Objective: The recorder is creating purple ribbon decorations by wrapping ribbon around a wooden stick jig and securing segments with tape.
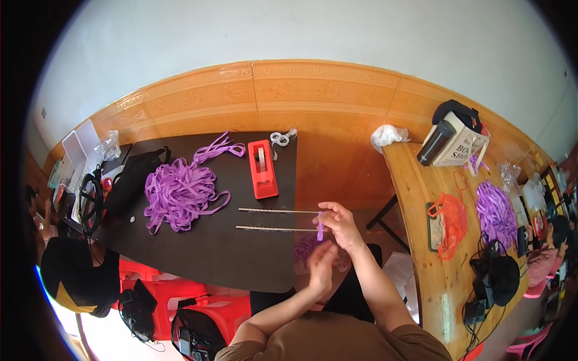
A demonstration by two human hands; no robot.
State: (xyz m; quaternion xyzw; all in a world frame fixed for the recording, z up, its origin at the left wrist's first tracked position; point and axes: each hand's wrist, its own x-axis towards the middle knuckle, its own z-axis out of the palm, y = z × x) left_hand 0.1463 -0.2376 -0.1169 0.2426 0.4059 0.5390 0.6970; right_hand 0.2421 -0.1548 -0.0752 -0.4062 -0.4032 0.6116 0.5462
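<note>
A white wall (301,30) with an orange tiled dado (325,90) spans twelve o'clock; black worktop (205,240) centre, wooden table (415,198) at three o'clock.

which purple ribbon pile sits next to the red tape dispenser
The big loose pile on the dark table, just left of the red dispenser; the other pile lies on the wooden table.

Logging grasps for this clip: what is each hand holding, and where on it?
The right hand pinches a short purple ribbon strip near its upper end. The left hand is blurred below it; whether it holds anything cannot be told.
</note>
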